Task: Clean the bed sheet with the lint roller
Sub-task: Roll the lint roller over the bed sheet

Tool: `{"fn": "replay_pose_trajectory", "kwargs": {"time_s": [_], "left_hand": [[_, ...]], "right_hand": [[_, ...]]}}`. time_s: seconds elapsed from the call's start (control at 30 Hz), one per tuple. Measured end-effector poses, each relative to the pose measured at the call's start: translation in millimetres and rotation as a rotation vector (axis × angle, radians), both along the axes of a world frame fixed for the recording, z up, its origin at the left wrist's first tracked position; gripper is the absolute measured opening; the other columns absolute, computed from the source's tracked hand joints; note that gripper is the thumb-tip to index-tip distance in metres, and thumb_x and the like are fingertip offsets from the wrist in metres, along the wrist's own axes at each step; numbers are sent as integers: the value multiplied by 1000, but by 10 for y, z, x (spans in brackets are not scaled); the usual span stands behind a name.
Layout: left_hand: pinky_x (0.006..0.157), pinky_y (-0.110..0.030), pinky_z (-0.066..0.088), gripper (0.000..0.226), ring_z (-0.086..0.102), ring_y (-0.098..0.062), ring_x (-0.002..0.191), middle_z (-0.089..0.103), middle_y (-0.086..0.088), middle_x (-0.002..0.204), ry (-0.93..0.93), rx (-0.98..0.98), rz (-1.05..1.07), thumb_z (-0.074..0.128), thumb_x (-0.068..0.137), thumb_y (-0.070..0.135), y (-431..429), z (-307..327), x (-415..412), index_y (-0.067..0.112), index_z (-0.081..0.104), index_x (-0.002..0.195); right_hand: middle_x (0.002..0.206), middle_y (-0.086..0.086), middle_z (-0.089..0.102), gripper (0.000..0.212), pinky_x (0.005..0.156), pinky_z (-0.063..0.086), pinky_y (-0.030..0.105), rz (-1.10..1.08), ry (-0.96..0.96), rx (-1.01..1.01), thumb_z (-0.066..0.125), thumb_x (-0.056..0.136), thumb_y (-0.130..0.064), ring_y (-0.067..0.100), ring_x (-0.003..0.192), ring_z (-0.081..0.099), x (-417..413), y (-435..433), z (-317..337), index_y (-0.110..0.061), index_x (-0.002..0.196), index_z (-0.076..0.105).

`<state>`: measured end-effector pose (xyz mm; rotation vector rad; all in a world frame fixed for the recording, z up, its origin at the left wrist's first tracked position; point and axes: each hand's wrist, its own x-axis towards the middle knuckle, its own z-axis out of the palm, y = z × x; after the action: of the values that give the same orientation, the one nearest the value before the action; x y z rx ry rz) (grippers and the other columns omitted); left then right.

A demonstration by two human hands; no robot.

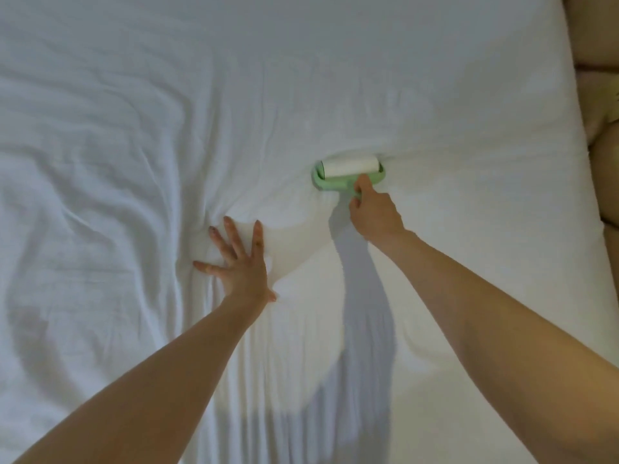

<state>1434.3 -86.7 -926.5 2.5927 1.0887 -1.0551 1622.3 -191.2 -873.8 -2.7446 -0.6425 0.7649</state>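
A white bed sheet covers the whole bed, creased on the left and smoother on the right. The lint roller has a white sticky roll in a light green frame and lies against the sheet right of centre. My right hand grips its green handle just below the roll. My left hand presses flat on the sheet with fingers spread, below and left of the roller. Folds bunch up around its fingertips.
The bed's right edge runs down the right side of the frame. Beyond it lies a beige floor or furniture surface. Deep wrinkles cross the left half of the sheet. My arms cast shadows on the lower middle.
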Motion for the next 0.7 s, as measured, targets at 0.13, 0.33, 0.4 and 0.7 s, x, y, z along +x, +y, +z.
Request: {"fn": "replay_pose_trajectory", "kwargs": {"time_s": [0.13,0.33,0.4,0.7], "left_hand": [[99,-76,27,142,-20,-54,138,-37,-31,145,-4,36,-27,69,62,73,0,-30,-33,22,-38,141],[99,-76,26,141,-20,-54,138,-37,-31,145,-15,40,-44,67,63,74,5,-49,-45,22,-40,140],[99,-77,25,141,-21,-54,138,-38,-31,145,-9,35,-36,68,63,73,8,-54,-44,23,-39,140],[98,-79,22,144,-24,-54,137,-40,-31,143,-4,9,1,71,62,70,9,-42,-15,23,-44,135]], "right_hand": [[99,20,56,44,63,40,33,-22,-8,19,32,99,-21,34,87,58,328,352,-94,-17,142,31],[103,27,62,45,70,42,41,-22,-99,65,37,99,-20,42,96,58,-71,40,-154,-13,143,34],[90,29,64,44,64,43,41,-45,-99,84,35,99,-23,43,84,61,-526,-343,-158,-13,141,38],[60,-5,40,45,49,32,23,11,188,-308,21,100,-40,12,55,45,-1762,-1471,371,-47,142,5]]}}
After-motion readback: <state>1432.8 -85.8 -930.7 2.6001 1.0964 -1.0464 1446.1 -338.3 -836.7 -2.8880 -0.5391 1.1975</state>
